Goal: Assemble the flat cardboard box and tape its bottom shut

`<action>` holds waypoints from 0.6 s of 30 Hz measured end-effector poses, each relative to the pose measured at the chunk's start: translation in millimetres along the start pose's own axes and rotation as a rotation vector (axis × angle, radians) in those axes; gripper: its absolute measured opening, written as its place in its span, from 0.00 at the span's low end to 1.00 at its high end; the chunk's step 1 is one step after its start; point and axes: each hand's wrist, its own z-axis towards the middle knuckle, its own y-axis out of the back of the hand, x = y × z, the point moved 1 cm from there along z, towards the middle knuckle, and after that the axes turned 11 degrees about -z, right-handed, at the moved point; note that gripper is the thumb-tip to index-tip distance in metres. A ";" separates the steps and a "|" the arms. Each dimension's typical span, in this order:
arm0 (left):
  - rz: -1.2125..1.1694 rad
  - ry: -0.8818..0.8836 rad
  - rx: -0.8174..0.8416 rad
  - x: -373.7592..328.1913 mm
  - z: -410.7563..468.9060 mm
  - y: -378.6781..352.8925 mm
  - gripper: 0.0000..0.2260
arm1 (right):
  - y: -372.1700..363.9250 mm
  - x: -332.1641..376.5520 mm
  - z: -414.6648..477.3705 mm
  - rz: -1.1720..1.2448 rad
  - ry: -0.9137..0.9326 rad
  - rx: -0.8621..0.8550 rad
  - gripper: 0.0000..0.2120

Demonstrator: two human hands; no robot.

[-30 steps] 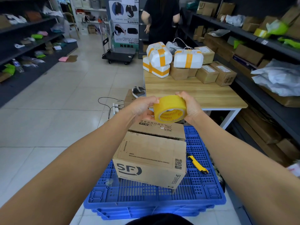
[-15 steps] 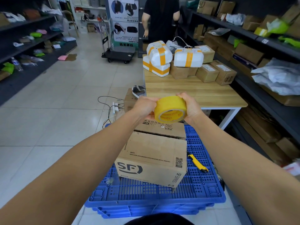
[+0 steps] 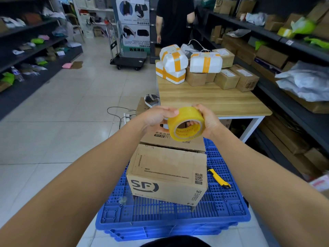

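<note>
Yellow translucent tape roll (image 3: 188, 114) gripped by left hand (image 3: 156, 118), right hand (image 3: 208, 122)
Brown SF-printed cardboard box (image 3: 167, 168) sat below — flaps folded closed

Both hands (image 3: 181, 120) hold a yellow tape roll (image 3: 186, 123) above the cardboard box (image 3: 167, 175).

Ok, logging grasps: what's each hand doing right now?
Left hand: holds the tape roll.
Right hand: holds the same roll.

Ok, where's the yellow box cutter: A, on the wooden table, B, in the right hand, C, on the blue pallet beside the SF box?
C: the box cutter lies on the blue pallet, right of the SF box; the left hand and right hand hold the tape roll.
</note>
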 end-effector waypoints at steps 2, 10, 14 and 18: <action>-0.018 0.008 0.016 0.4 -0.3 3.9 0.05 | 0.5 -0.6 2.9 -0.004 -0.002 -0.010 0.07; 0.165 -0.309 -0.045 3.2 -8.3 10.0 0.14 | 2.9 -3.3 12.8 0.094 -0.104 0.083 0.19; 0.256 -0.435 -0.113 5.7 -3.4 6.6 0.13 | 4.5 -3.8 14.3 0.084 -0.142 0.104 0.18; 0.336 -0.480 -0.130 6.7 0.2 6.4 0.11 | 7.4 -3.7 14.9 0.055 -0.163 0.128 0.17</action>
